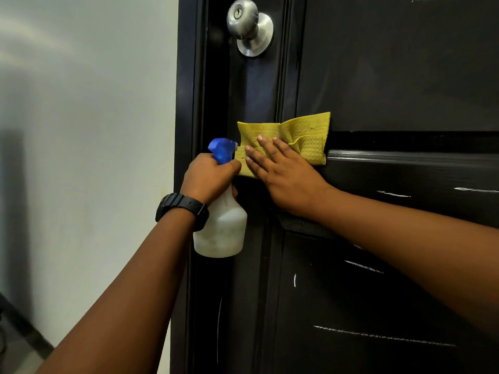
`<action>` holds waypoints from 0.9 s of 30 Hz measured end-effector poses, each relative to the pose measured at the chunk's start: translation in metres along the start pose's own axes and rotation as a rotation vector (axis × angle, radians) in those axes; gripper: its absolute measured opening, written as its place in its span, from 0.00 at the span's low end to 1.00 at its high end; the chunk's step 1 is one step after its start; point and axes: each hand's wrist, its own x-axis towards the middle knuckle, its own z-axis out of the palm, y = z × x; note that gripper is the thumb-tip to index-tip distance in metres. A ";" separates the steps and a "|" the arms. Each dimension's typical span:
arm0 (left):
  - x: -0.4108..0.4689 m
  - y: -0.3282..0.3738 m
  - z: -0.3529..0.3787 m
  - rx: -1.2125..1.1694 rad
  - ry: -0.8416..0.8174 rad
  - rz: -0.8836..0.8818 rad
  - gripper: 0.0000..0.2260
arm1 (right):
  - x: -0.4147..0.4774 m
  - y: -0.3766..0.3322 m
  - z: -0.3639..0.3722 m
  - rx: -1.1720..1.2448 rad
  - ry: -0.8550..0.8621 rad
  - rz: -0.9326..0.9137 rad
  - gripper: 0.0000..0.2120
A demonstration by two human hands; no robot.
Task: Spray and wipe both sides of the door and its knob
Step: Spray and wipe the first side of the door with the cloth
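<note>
Head camera, close, facing door [391,76], angled down.

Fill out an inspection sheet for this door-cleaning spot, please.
Surface: dark door, pale scuffs low down.
Job's things: yellow cloth on door, below knob; bottle beside it.
Clutter: nothing seen.
Hands: left hand grips bottle; right hand presses cloth, fingers straight.
Cables: nothing seen.
Surroundings: white wall at left; watch on left wrist.

Glossy dark door [391,76]; brushed metal knob [243,18]; waffled cloth [305,136].
</note>
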 end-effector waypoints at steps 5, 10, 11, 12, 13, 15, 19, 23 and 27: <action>0.012 -0.015 -0.005 0.030 0.029 -0.006 0.10 | 0.001 -0.005 -0.004 0.000 0.000 0.029 0.34; 0.018 -0.017 -0.004 0.071 0.011 -0.017 0.10 | 0.002 -0.007 -0.002 -0.004 0.008 0.021 0.33; 0.019 -0.017 -0.003 0.076 0.013 -0.018 0.10 | 0.003 -0.008 -0.001 -0.015 0.009 0.014 0.33; 0.019 -0.017 -0.003 0.079 0.018 -0.018 0.10 | 0.007 -0.008 0.000 -0.021 0.006 0.010 0.33; 0.019 -0.016 -0.003 0.083 0.025 -0.017 0.11 | 0.011 -0.009 0.000 -0.021 0.006 0.012 0.32; 0.017 -0.015 -0.001 0.093 0.043 -0.016 0.12 | 0.021 -0.013 -0.003 0.001 -0.019 0.032 0.34; 0.002 -0.014 0.012 0.075 0.018 0.005 0.12 | 0.019 -0.017 -0.004 0.025 -0.074 0.033 0.36; -0.024 -0.006 0.033 0.021 0.024 0.004 0.12 | -0.025 -0.014 -0.001 0.038 -0.039 -0.032 0.30; -0.051 0.017 0.056 -0.051 0.021 0.028 0.15 | -0.090 -0.002 -0.007 0.054 -0.068 0.016 0.31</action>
